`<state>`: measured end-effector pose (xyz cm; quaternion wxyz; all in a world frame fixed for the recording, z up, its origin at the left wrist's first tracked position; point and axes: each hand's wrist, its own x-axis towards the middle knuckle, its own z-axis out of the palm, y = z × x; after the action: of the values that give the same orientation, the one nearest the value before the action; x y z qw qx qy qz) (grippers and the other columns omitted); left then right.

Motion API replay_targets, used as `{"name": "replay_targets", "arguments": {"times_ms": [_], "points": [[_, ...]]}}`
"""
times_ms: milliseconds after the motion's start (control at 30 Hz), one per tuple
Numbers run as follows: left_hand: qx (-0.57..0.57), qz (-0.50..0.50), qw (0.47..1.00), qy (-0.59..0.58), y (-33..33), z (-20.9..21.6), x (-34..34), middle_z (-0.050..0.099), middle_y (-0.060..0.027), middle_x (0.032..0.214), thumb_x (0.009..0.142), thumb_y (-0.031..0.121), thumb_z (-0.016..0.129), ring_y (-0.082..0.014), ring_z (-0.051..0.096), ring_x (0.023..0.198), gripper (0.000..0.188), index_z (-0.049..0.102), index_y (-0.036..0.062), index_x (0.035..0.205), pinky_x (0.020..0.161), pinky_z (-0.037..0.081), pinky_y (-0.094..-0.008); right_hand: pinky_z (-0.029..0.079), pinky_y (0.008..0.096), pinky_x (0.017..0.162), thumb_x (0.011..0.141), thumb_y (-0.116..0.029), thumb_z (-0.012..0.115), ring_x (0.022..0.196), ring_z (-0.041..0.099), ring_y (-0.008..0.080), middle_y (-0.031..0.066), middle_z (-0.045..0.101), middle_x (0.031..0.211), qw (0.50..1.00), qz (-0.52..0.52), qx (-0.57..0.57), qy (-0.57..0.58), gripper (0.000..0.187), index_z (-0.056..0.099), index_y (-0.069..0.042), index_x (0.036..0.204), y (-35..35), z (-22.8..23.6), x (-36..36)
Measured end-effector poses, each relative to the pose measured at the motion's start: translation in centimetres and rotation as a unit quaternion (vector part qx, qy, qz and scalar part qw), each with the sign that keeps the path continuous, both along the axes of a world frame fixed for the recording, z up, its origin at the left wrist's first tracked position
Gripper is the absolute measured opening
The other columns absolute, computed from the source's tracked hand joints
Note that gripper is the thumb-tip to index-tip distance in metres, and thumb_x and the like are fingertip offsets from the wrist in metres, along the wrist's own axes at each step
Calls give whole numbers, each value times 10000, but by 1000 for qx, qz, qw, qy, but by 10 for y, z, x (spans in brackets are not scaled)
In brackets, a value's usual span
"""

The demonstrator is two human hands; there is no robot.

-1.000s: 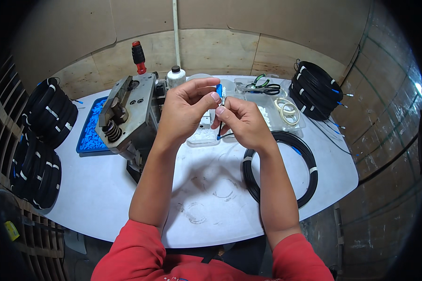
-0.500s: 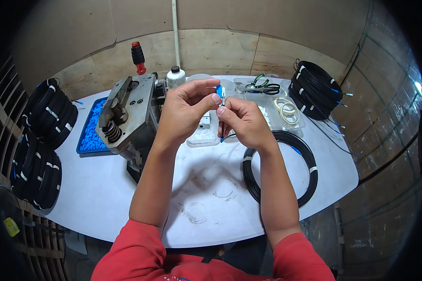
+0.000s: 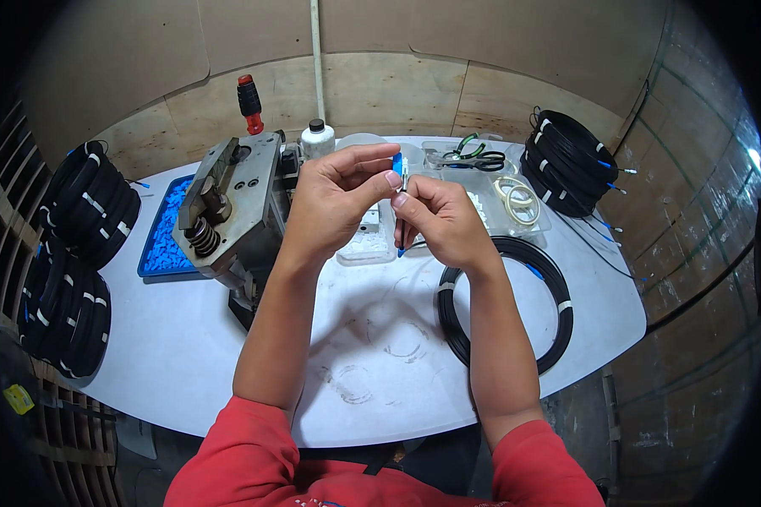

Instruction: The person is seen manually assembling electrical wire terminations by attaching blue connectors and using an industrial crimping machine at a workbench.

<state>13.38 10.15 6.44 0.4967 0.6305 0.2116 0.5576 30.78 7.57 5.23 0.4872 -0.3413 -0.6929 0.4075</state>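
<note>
Above the middle of the table, my left hand (image 3: 334, 201) pinches a small blue connector housing (image 3: 397, 160) between thumb and forefinger. My right hand (image 3: 444, 221) meets it there, its fingers closed round the end of a black cable. A small white and metal connector tip (image 3: 405, 171) stands up from the right fingers, beside or partly inside the blue piece; I cannot tell which. A blue end (image 3: 401, 251) pokes out below the right hand. Under my right forearm lies a coil of black cable (image 3: 562, 334) bound with white tape.
A metal press (image 3: 258, 190) with a red-and-black handle stands left, beside a blue tray (image 3: 177, 274) of blue housings. Behind are a white bottle (image 3: 317, 142), clear trays with white parts (image 3: 368, 245), and pliers (image 3: 482, 160). Bundled cable coils (image 3: 571, 160) sit at both sides.
Both hands hold nearly the same pose. The blue housing and connector tip have shifted very slightly to the right.
</note>
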Motion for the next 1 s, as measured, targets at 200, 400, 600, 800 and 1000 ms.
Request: {"name": "replay_targets", "arguments": {"times_ms": [200, 400, 600, 800, 1000], "points": [[1, -3, 1000, -6, -1, 1, 0, 685, -107, 1000, 834, 52, 736, -133, 635, 900, 357, 641, -31, 1168, 820, 517, -275, 448, 240, 503, 956, -192, 582, 538, 563, 77, 24, 594, 602, 1000, -2, 5, -2, 290, 536, -37, 715, 0, 0, -1], [-8, -5, 1000, -3, -4, 3, 1, 676, -104, 1018, 839, 27, 706, -125, 625, 904, 312, 631, -10, 1140, 780, 511, -266, 448, 242, 504, 955, -191, 579, 539, 564, 77, 19, 589, 599, 1000, -3, -3, -8, 288, 542, -36, 715, -1, 0, -1], [4, 9, 1000, 4, -4, 2, 2, 658, -76, 931, 833, 29, 694, -102, 635, 837, 273, 594, -8, 1085, 729, 511, -244, 447, 243, 507, 955, -194, 575, 543, 565, 79, 15, 587, 599, 1000, -6, -4, -17, 283, 553, -35, 723, -1, 1, -2], [9, 10, 1000, -3, -2, 0, 2, 632, -52, 897, 830, 43, 698, -95, 631, 807, 272, 596, 0, 1079, 703, 507, -250, 448, 243, 505, 955, -188, 574, 544, 566, 80, 16, 589, 599, 1000, -3, -2, -10, 272, 557, -33, 732, -1, 0, -4], [7, 7, 1000, 2, -3, 3, 2, 660, -76, 937, 849, 38, 677, -100, 627, 831, 265, 622, -15, 1103, 736, 510, -247, 446, 243, 500, 955, -185, 576, 537, 564, 79, 18, 590, 596, 1000, -9, 2, -18, 274, 554, -33, 728, -1, -1, -3]]}}
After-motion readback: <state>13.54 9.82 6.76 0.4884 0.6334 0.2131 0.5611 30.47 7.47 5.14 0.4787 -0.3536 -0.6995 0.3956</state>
